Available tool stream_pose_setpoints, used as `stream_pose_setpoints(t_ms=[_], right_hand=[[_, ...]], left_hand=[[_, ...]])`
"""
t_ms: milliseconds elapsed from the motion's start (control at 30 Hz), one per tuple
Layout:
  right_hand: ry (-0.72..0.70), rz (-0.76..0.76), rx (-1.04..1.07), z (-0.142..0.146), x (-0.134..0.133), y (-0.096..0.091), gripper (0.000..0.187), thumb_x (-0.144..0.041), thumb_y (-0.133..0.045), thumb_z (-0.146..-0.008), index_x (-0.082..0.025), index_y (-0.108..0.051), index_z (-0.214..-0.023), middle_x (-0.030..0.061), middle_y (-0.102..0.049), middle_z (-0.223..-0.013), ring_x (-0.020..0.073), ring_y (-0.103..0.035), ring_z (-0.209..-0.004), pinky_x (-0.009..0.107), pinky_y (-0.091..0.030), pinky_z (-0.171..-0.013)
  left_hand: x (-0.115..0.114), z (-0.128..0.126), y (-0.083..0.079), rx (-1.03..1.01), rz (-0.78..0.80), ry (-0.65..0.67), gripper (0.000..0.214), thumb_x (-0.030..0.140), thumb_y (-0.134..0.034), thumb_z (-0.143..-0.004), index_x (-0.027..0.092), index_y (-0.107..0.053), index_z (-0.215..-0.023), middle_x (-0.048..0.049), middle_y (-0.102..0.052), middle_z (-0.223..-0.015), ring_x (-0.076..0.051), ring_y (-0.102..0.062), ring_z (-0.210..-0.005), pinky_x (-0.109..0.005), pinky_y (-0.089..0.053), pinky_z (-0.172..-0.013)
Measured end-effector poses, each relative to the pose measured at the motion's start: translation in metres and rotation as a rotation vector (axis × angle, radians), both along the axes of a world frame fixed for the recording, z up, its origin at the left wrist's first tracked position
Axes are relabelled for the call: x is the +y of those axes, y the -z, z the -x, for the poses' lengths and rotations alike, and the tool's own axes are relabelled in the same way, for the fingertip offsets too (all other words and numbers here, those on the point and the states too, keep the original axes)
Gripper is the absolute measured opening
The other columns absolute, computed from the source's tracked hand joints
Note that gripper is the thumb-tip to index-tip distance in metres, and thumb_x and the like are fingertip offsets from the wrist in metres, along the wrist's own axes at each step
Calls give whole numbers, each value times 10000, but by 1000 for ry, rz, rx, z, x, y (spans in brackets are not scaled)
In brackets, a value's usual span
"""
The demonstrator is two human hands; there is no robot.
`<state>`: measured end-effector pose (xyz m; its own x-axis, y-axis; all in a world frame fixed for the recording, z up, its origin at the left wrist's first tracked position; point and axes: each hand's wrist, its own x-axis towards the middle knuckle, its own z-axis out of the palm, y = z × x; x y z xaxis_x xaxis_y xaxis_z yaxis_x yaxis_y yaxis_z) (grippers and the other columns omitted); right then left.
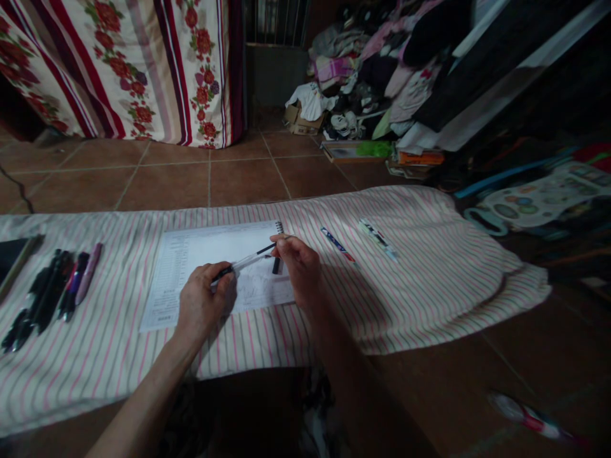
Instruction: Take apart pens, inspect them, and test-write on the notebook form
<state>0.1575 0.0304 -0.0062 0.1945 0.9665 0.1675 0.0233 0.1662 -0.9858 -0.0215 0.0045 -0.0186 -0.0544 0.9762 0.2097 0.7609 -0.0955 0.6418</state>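
Observation:
My left hand (205, 296) pinches a pen barrel (244, 261), clear along its length with a black end between the fingers. A thin dark ink refill (265, 249) lines up with the barrel's far end, and my right hand (300, 264) grips its tip between thumb and fingers. How far the refill sits inside the barrel is hard to make out. Both hands are over a white spiral notepad (214, 245) with printed and scribbled marks. A black pen cap (276, 266) lies on the paper beside my right fingers.
Two patterned pens, one blue (337, 245) and one pale (378, 240), lie to the right on the striped cloth (429, 273). Several dark pens (48, 289) and a pink pen (89, 273) are at left, near a dark framed board (14, 261). A bottle (529, 416) lies on the floor.

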Motion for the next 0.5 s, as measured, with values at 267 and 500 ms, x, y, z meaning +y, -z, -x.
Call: stream_pose_setpoints(t_ms=[267,500], right_hand=[[-42,7,-28,3,0,1,230,-379,-529,-808,-204,-661,-739,24,-670,-721,151,-613,-722,260,-459,-666],[-31,49,-66,6,0,3,223,-363,-540,-781,-185,-675,-778,15,-671,-768,124,-575,-673,233,-429,-635]], left_hand=[[0,0,0,31,-27,44,259,278,-496,-783,173,-664,-952,-80,-687,-911,-233,-627,-887,-366,-494,-801],[-1,0,3,53,-98,82,279,295,-471,-814,159,-661,-965,-81,-685,-883,-229,-629,-856,-367,-503,-777]])
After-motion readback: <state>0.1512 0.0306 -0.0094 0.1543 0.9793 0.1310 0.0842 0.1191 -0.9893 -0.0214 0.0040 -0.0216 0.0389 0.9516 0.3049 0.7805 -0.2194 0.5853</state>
